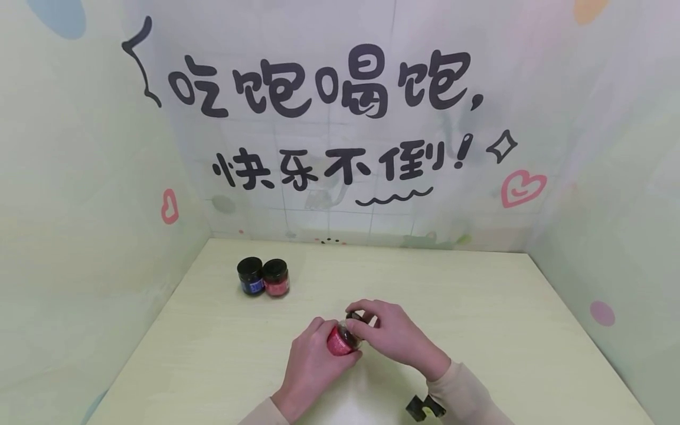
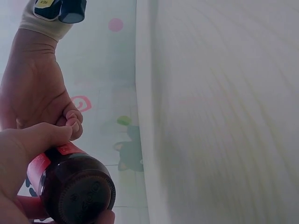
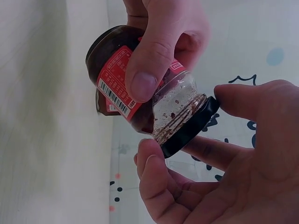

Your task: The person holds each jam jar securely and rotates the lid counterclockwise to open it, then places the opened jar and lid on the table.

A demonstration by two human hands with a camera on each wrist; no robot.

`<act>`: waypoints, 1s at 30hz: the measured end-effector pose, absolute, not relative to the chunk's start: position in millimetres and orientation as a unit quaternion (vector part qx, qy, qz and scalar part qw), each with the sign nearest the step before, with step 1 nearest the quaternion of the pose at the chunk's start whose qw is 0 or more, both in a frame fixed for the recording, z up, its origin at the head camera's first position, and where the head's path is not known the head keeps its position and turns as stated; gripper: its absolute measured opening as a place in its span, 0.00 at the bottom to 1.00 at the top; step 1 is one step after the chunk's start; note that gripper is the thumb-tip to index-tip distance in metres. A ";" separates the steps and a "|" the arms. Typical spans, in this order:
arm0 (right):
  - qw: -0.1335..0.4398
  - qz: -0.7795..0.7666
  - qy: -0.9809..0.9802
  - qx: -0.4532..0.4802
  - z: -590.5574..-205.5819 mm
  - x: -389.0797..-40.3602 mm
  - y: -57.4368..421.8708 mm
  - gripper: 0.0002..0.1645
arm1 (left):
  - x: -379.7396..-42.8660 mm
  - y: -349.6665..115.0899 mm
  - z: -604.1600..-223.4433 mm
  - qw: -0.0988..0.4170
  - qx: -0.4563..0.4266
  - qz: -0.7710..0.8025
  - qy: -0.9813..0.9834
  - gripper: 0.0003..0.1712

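My left hand [image 1: 314, 357] grips a glass jar [image 3: 112, 77] with a red label and dark contents, tilted above the table. Its thumb lies across the label in the right wrist view, while the left wrist view faces the jar's dark base [image 2: 84, 198]. At the jar's mouth, my right hand [image 1: 395, 332] holds a black lid [image 3: 191, 128] by its rim between thumb and fingers. The lid sits against the threaded neck, where reddish bits cling to the clear glass.
Two more black-lidded jars stand side by side at the back left of the table [image 1: 478, 307]: one with a blue label [image 1: 251, 276], one with a red label [image 1: 276, 277]. Printed walls enclose the table at the back and sides. A black device [image 1: 425, 407] is at the right wrist.
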State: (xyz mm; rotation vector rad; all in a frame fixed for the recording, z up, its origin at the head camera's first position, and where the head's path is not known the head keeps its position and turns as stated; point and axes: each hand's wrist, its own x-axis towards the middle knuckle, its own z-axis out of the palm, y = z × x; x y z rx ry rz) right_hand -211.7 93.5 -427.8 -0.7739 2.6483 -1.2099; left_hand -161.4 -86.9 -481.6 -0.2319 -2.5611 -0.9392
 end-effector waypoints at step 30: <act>0.065 -0.343 0.921 -0.175 -429.4 -210.2 79.1 0.35 | -157.3 -85.3 -479.8 0.205 -0.089 -0.329 -0.917 0.27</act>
